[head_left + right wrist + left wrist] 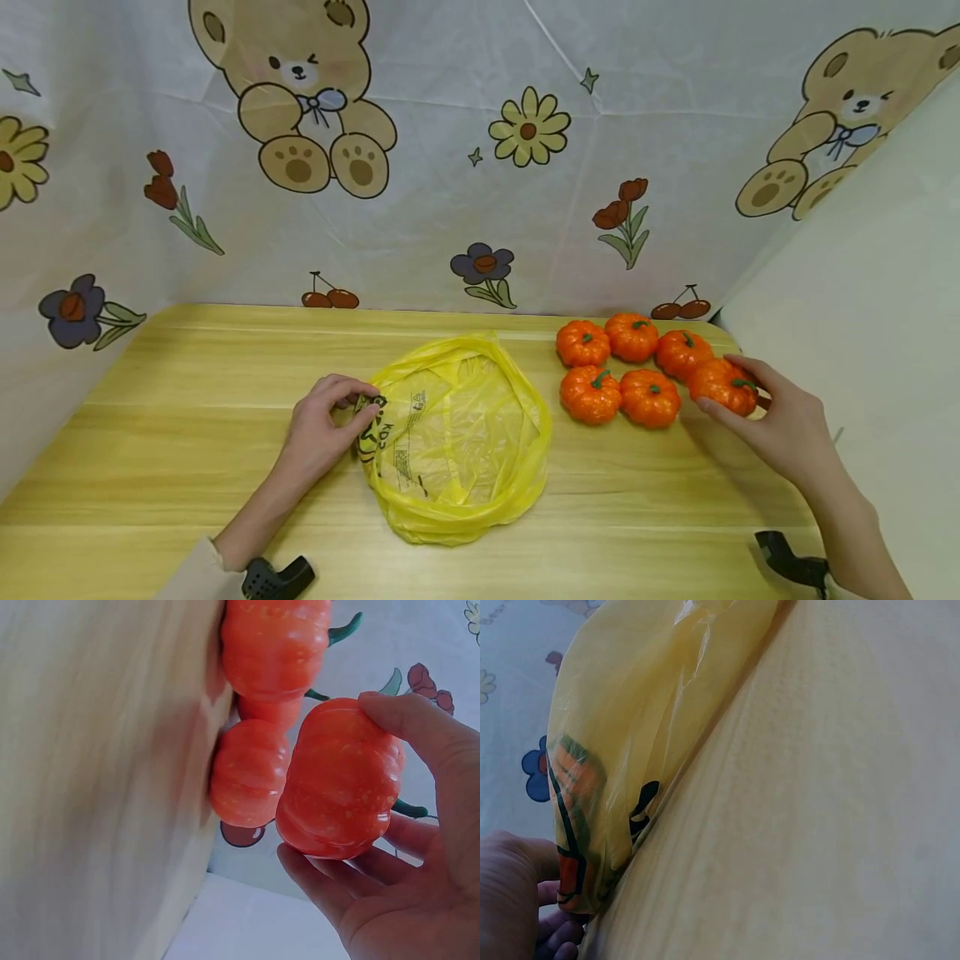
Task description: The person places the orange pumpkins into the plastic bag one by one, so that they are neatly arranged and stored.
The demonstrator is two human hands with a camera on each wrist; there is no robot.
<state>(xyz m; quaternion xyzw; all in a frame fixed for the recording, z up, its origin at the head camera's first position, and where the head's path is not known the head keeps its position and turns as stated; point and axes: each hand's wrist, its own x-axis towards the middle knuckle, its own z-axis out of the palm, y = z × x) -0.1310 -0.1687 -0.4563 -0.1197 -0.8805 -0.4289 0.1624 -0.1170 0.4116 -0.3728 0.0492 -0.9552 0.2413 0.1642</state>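
Observation:
My right hand grips a small orange toy pumpkin with a green stem, thumb on one side and fingers on the other. In the right wrist view the held pumpkin appears raised off the tabletop, beside the others. Several similar pumpkins sit in a cluster just left of it. A yellow plastic bag with black print lies spread on the table, its mouth facing up. At its left rim, my left hand pinches the plastic between thumb and fingers; the left wrist view shows the bag's side.
The wooden tabletop extends around the bag and pumpkins. Behind it hangs a pale cloth printed with bears and flowers. A plain white surface borders the table at the right, close to my right hand.

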